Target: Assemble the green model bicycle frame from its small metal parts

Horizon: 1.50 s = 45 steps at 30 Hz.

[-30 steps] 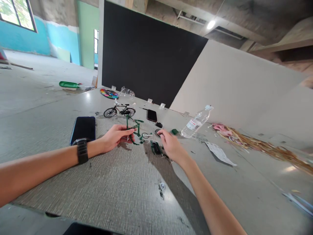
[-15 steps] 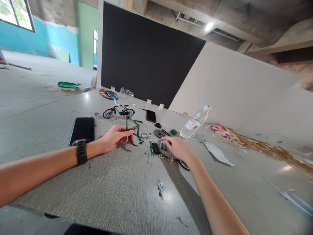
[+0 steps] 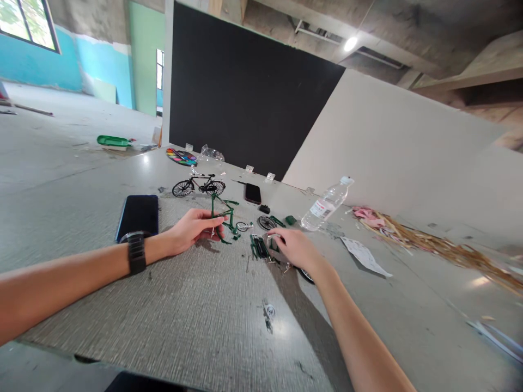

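My left hand [image 3: 200, 230] is closed round a green model bicycle frame [image 3: 224, 213], holding it upright just above the table. To its right, my right hand [image 3: 292, 245] reaches down over small loose parts, its fingers bent together; whatever is between the fingertips is hidden. Dark green parts [image 3: 259, 246] lie beside those fingers. A small spoked wheel [image 3: 267, 222] rests behind them, and another wheel [image 3: 306, 275] is partly covered by my right wrist. A silver chainring piece [image 3: 244, 226] sits between the hands. Beyond my left hand stands an assembled black model bicycle [image 3: 199, 185].
A dark phone [image 3: 139, 218] lies left, near my watch [image 3: 136, 253]. At the back are a smaller phone [image 3: 252, 193], a colour palette [image 3: 181, 157] and clear plastic [image 3: 212, 153]. A water bottle [image 3: 327, 206] and a printed sheet [image 3: 365, 256] are on the right. Small bits [image 3: 268, 314] lie in front.
My right hand has shifted slightly left and down over the loose parts, and a green piece beneath its fingers is now covered. The left hand and the bicycle frame hold nearly still.
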### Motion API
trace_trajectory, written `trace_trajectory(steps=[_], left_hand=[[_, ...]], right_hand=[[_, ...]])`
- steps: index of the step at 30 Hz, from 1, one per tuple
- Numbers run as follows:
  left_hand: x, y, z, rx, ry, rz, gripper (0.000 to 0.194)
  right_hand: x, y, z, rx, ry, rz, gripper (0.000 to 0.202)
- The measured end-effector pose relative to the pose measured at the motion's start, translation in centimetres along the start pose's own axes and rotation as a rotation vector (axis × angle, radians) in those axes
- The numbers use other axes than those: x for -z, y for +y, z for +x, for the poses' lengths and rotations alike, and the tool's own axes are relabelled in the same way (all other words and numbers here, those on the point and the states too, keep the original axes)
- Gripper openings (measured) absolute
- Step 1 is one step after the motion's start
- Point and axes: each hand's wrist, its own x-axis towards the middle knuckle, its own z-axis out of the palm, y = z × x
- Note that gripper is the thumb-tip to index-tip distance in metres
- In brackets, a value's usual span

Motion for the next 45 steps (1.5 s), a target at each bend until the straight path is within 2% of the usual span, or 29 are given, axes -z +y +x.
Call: trace_trajectory(steps=[11,24,32,45], left_hand=[[-0.1,0.1,-0.2,-0.014,-0.021,0.019,0.02],[0.2,-0.2,0.0,-0.023,-0.043,0.014,0.021],[0.2,-0.4,0.4,-0.021,-0.027,0.042,0.033],[0.0,-0.2,0.1,-0.026,-0.032,0.049,0.024]], right_hand=[[-0.7,-0.7,0.2,-0.017,0.012,-0.041,0.038],[-1.0,-1.4,0.3,-0.054,-0.031,-0.096,0.04],[-1.0,-1.5,0.4,-0.072,-0.095,-0.114,0.041],[-1.2,-1.3,0.3,-0.059,-0.107,-0.149,0.04]])
